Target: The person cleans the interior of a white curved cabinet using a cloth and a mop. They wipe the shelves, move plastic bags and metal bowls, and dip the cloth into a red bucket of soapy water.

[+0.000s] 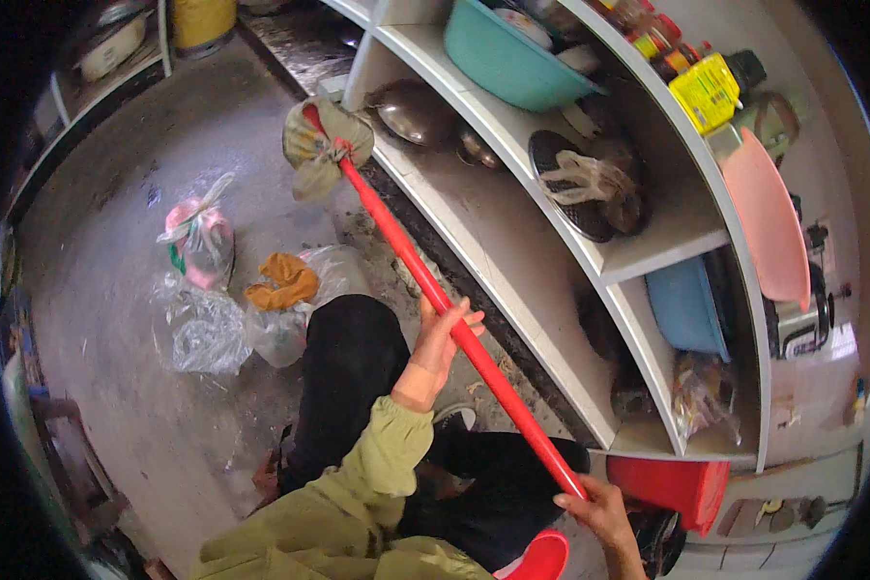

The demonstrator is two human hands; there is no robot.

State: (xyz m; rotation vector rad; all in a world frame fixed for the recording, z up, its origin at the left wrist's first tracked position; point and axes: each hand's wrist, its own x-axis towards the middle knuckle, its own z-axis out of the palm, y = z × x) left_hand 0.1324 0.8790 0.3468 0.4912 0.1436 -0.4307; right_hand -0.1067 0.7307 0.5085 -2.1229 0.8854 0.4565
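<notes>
A long red pole [504, 384] runs slantwise across the view, with a grey-green cloth [326, 148] tied around its far end. My left hand [435, 348] holds the pole near its middle, thumb over the top and some fingers partly straight. Lower right, my right hand [602, 504] grips the near end. The cloth end is beside the front corner of a white shelf unit [478, 250]; whether it touches the floor or the shelf I cannot tell. My dark-trousered knees are bent beneath the pole.
Left of my knee, a tied plastic bag with pink contents [206, 243], crumpled clear plastic [206, 337] and an orange cloth [283, 283] lie on the concrete floor [116, 319]. The shelves hold a teal basin [507, 65], a metal pan [413, 116] and a blue basin [685, 304].
</notes>
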